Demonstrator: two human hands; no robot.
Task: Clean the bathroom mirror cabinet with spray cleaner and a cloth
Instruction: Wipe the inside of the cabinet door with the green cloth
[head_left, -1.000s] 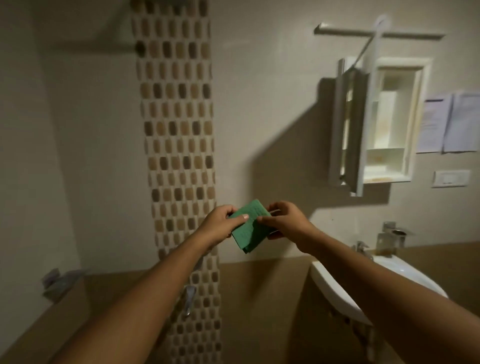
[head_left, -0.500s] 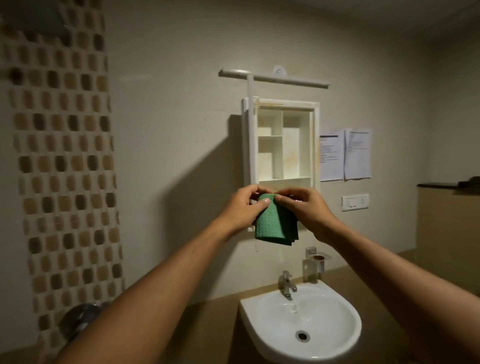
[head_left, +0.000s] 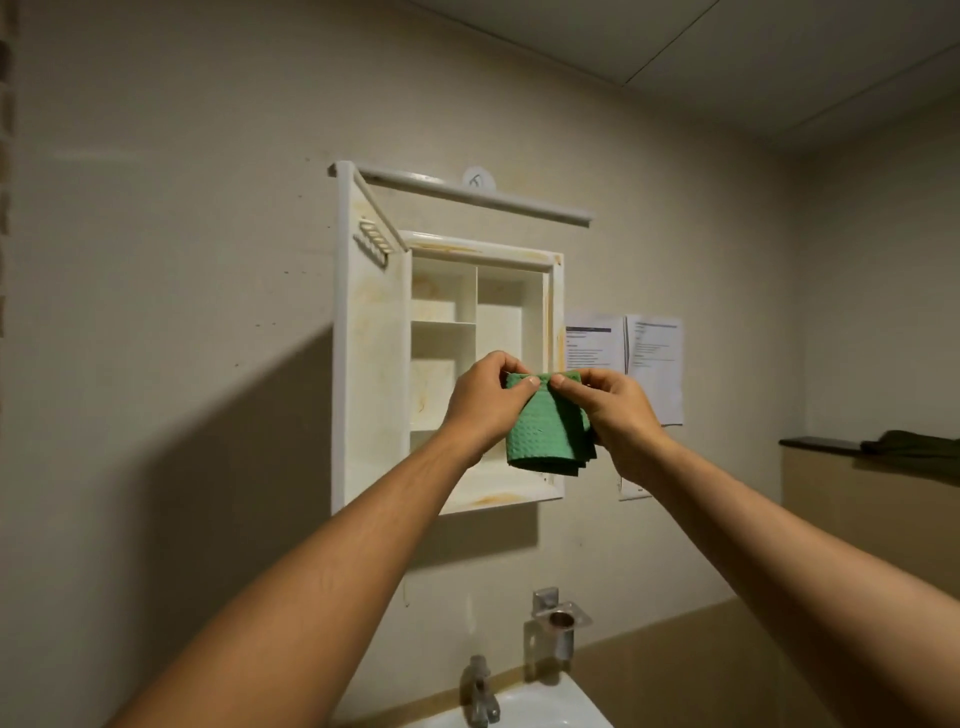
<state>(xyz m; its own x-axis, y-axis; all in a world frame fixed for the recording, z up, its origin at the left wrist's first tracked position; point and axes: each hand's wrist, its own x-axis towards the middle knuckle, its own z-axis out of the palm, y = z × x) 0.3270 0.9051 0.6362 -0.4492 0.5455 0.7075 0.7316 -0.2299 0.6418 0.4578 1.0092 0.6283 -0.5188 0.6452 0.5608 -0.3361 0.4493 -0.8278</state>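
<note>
At the open mirror cabinet (head_left: 554, 312), above the washbasin (head_left: 545, 709). A second ago the view sat on the mosaic tile strip with the cabinet off to the right and the cloth held low. Now the cabinet is dead ahead and fills the centre, with the cloth raised in front of its lower shelves.

Green waffle cloth (head_left: 545, 436): folded into a pad and hanging from its top edge. Left grip (head_left: 488, 402) pinches the top left corner between thumb and forefinger. Right grip (head_left: 618, 415) pinches the top right corner the same way. Cloth is not touching the cabinet.

Cabinet door (head_left: 371, 364) is swung out to the left. Its inner face is streaked yellow-brown, as are the frame and bottom ledge. Shelves hold nothing visible.

Reading: approach done, cloth squared up, wiping not begun. No spray bottle in view, and I cannot tell whether the surfaces are wet.

Nearby: tap (head_left: 480, 696), metal tumbler holder (head_left: 558, 623), two printed sheets (head_left: 623, 358) on the wall to the right.
</note>
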